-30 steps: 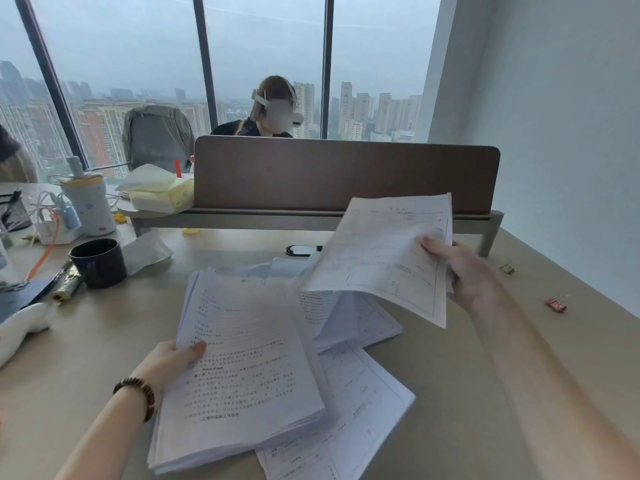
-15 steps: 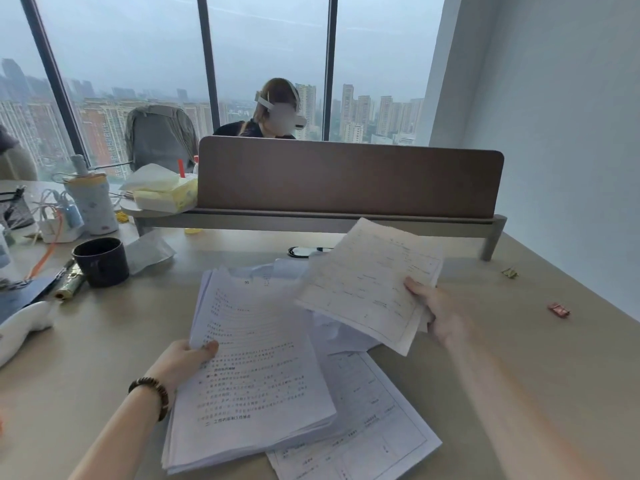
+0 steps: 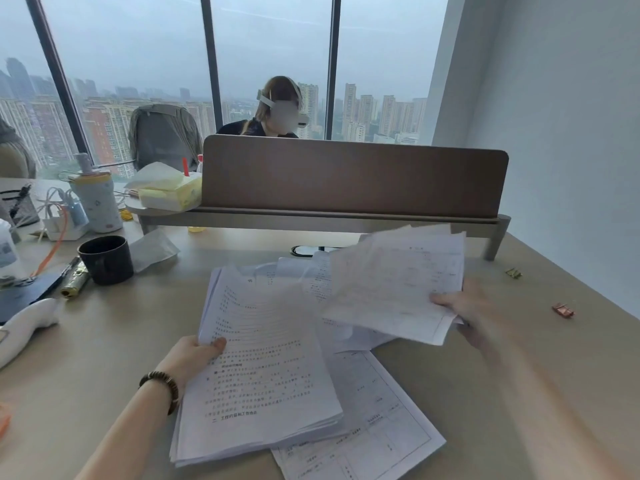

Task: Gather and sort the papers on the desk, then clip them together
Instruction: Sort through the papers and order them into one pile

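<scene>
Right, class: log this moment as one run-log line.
stage: gathering | left hand: grips paper stack | right hand: holds loose sheets above desk | clips: untouched

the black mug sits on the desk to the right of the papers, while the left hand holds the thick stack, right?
Not quite. The head view shows the black mug on the desk to the left of the papers, not the right. The left hand does hold the thick stack.
</scene>
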{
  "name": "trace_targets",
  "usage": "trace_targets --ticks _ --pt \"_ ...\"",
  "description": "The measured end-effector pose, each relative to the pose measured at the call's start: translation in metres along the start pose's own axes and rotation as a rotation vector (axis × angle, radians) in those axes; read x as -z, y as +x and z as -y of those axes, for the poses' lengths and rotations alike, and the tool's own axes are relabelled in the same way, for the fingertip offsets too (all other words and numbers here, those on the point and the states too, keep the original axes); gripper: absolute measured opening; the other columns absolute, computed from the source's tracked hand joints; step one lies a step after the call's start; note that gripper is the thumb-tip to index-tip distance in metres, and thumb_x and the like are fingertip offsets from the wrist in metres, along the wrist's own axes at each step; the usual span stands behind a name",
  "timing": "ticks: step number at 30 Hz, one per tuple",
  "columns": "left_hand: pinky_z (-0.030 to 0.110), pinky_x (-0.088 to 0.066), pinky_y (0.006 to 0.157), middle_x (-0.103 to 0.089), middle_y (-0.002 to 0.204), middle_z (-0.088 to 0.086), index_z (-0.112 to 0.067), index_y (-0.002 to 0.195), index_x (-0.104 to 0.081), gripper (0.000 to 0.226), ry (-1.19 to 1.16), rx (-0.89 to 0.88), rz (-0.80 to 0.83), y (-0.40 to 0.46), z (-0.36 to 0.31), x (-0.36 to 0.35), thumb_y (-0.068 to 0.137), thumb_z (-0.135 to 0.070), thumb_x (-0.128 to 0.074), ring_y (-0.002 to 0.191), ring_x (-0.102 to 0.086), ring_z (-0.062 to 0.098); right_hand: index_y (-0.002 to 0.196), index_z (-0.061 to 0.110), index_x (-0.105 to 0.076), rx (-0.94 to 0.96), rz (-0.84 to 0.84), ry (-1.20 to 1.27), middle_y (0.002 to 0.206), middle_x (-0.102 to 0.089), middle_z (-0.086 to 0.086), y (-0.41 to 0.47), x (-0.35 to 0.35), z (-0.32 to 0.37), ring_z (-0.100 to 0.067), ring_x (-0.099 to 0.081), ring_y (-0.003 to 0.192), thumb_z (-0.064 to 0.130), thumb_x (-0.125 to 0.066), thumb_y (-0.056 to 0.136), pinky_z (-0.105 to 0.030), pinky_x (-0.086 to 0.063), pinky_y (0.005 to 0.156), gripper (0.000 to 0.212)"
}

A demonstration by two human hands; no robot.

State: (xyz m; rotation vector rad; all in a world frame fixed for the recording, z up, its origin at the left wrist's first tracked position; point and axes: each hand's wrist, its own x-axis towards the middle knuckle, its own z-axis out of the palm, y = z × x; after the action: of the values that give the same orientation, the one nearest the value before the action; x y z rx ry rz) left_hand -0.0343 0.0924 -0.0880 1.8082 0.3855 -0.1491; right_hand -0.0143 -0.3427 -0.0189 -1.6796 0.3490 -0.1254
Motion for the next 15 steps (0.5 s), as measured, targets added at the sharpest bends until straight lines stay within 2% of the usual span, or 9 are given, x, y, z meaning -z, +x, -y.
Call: trace_targets --ticks 1,3,5,6,7,9,11,12,15 --pt "0.029 -0.055 0.058 -0.074 0.078 0.016 0.007 0.098 -0.069 0.021 0.004 -0.003 0.0 0.0 0.0 0.0 0.095 -0.012 -0.062 0.067 -0.07 0.029 0.121 0.006 -0.06 0.047 0.002 0.093 0.11 -0.071 -0.012 -0.002 0.003 0.008 -0.023 -0.069 0.085 -0.008 -0.061 0.092 -0.04 -0.057 0.076 0.032" --pt "0.029 -0.054 0.057 -0.074 0.077 0.015 0.007 0.099 -0.069 0.02 0.004 -0.007 -0.004 0.0 0.0 -0.001 0.095 -0.012 -0.062 0.066 -0.069 0.028 0.12 0.005 -0.06 0.102 0.077 0.327 0.091 -0.078 -0.005 0.0 0.011 0.018 -0.015 -0.073 0.07 -0.002 -0.062 0.092 -0.028 -0.059 0.059 0.029" --pt "0.027 -0.054 0.053 -0.074 0.071 0.011 0.005 0.097 -0.07 0.018 0.002 -0.011 -0.005 -0.001 -0.001 -0.001 0.094 -0.012 -0.062 0.064 -0.069 0.026 0.129 0.004 -0.056 0.09 0.138 0.523 0.08 -0.074 -0.001 0.004 0.014 0.02 -0.008 -0.069 0.057 0.008 -0.077 0.082 -0.018 -0.053 0.044 0.052" --pt "0.026 -0.054 0.051 -0.074 0.069 0.01 0.005 0.096 -0.07 0.018 -0.001 -0.011 0.0 -0.001 -0.001 -0.002 0.094 -0.012 -0.062 0.063 -0.069 0.026 0.129 0.003 -0.057 0.084 0.148 0.521 0.082 -0.074 -0.001 0.002 0.01 0.022 -0.007 -0.069 0.057 0.012 -0.08 0.079 -0.017 -0.054 0.044 0.056" --pt "0.025 -0.055 0.049 -0.075 0.069 0.009 0.004 0.096 -0.07 0.018 -0.004 -0.01 0.007 -0.001 -0.001 -0.002 0.094 -0.012 -0.062 0.062 -0.07 0.026 0.125 0.003 -0.06 0.098 0.151 0.483 0.086 -0.075 -0.001 0.001 0.006 0.022 -0.008 -0.072 0.062 0.012 -0.076 0.084 -0.019 -0.057 0.048 0.045" --pt "0.026 -0.055 0.049 -0.076 0.071 0.01 0.004 0.096 -0.07 0.019 -0.01 -0.015 0.026 -0.001 0.001 -0.004 0.094 -0.013 -0.062 0.062 -0.071 0.026 0.113 0.005 -0.067 0.09 0.103 0.402 0.102 -0.078 -0.007 0.0 -0.002 0.017 -0.017 -0.076 0.078 0.01 -0.067 0.092 -0.032 -0.064 0.064 0.021" --pt "0.027 -0.056 0.05 -0.077 0.071 0.01 0.003 0.096 -0.071 0.018 -0.013 -0.024 0.037 -0.001 0.001 -0.007 0.094 -0.012 -0.063 0.061 -0.073 0.025 0.114 0.005 -0.07 0.053 0.046 0.32 0.113 -0.075 -0.015 0.004 -0.011 0.009 -0.029 -0.075 0.095 0.011 -0.07 0.09 -0.046 -0.061 0.084 0.024" --pt "0.027 -0.057 0.052 -0.077 0.072 0.01 0.003 0.095 -0.071 0.018 -0.012 -0.024 0.038 -0.001 0.001 -0.008 0.094 -0.013 -0.063 0.061 -0.073 0.026 0.115 0.004 -0.07 0.038 0.029 0.276 0.114 -0.074 -0.016 0.005 -0.015 0.006 -0.032 -0.073 0.099 0.01 -0.072 0.089 -0.049 -0.059 0.089 0.028" --pt "0.032 -0.058 0.062 -0.078 0.081 0.016 0.003 0.096 -0.071 0.019 -0.005 -0.018 0.042 0.0 0.0 -0.012 0.094 -0.014 -0.064 0.071 -0.073 0.031 0.113 0.003 -0.069 -0.011 -0.02 0.124 0.118 -0.072 -0.016 0.013 -0.029 -0.006 -0.033 -0.069 0.101 0.009 -0.074 0.088 -0.048 -0.055 0.094 0.026"
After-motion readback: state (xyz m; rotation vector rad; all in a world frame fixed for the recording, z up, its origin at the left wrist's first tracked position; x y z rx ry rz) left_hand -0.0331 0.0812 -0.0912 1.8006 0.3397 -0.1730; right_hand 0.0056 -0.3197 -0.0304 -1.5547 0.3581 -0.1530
